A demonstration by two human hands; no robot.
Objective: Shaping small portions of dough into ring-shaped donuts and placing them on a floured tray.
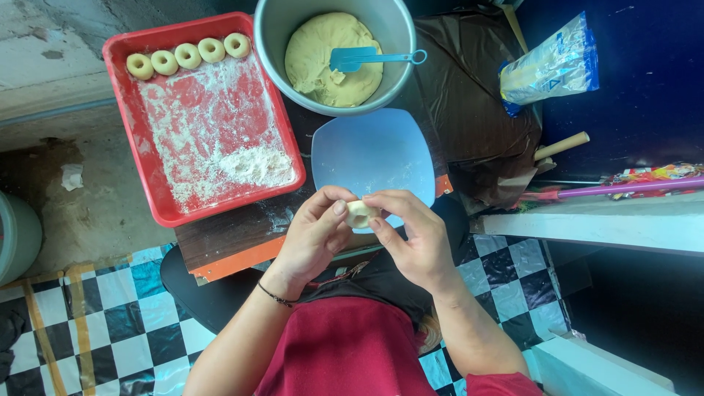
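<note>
Dough piece [359, 213] pinched between fingertips of left hand [315, 236] and right hand [411, 238], both closed on it, held over near edge of blue plate [374, 154]. Red tray [150, 183] at 10 o'clock, dusted with flour, 5 dough rings [188, 56] lined along far rim. Metal bowl [275, 44] at 12 o'clock, dough mass and blue scraper [359, 59] seen inside.

A clear plastic bag [551, 67] with blue printing and pale contents lies tilted on the dark blue surface [638, 110] at upper right. Farther right, near that surface's lower edge, sits a crumpled multicoloured wrapper [649, 174] in red, yellow and green.
</note>
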